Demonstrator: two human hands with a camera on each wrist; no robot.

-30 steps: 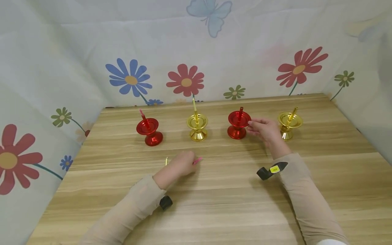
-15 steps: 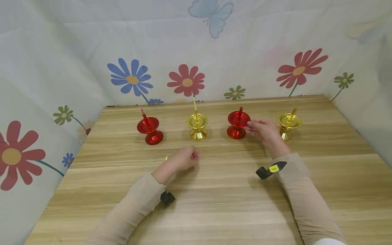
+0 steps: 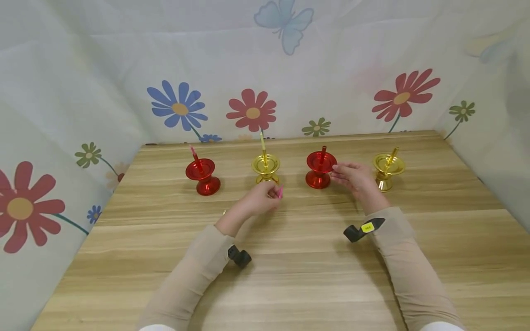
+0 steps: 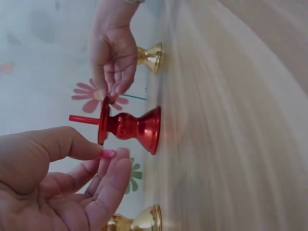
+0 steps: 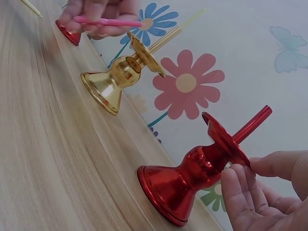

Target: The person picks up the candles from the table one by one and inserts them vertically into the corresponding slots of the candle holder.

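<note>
A thin pink candle point(image 5: 113, 22) is pinched between the thumb and fingers of my left hand point(image 3: 261, 200), above the table in front of the left gold candle holder point(image 3: 266, 164). With thumb and fingertips my right hand point(image 3: 359, 181) grips the rim of a red candle holder point(image 3: 318, 179), which stands upright on the table. Its tube point(image 5: 252, 124) has no candle in it. From the left wrist view, the pink candle point(image 4: 109, 153) shows end-on near that rim. My left hand partly covers the left gold holder's base.
At the left stands another red candle holder point(image 3: 208, 186) with a pink candle point(image 3: 192, 150). A pale yellow candle point(image 3: 262, 141) rises from the left gold holder. Right of my right hand is a second gold holder point(image 3: 384, 182). A loose yellow candle point(image 5: 32, 8) lies on the wooden table point(image 3: 290, 276).
My left hand has moved right and away from me with the pink candle, which has turned from lying slanted to nearly upright. My right hand stays at the red holder's rim.
</note>
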